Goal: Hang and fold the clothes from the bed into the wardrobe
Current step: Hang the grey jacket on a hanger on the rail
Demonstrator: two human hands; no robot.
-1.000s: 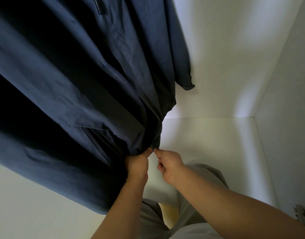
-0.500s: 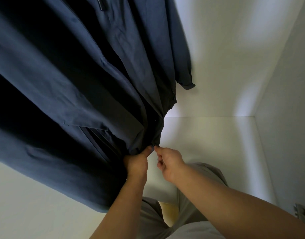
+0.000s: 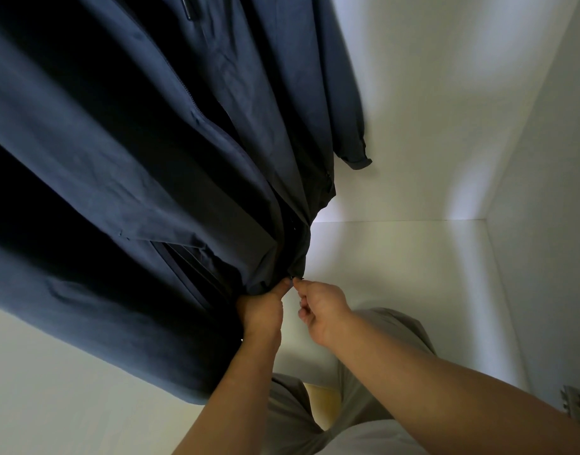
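Observation:
A navy blue jacket (image 3: 157, 152) hangs inside the white wardrobe (image 3: 413, 257) and fills the upper left of the head view. One sleeve cuff (image 3: 357, 159) dangles at its right side. My left hand (image 3: 262, 310) grips the bunched bottom hem of the jacket from below. Right beside it, my right hand (image 3: 321, 303) pinches the small zipper end (image 3: 295, 280) at the hem's corner. The hanger and rail are out of sight.
The wardrobe floor (image 3: 397, 290) and back wall (image 3: 429, 110) are white and bare; the right side wall (image 3: 544, 224) carries a metal hinge (image 3: 577, 405) low down. My grey trousers (image 3: 364, 389) stand at the wardrobe's front edge.
Both hands stay at the jacket's bottom hem, shifted very slightly upward. The jacket hangs much as before.

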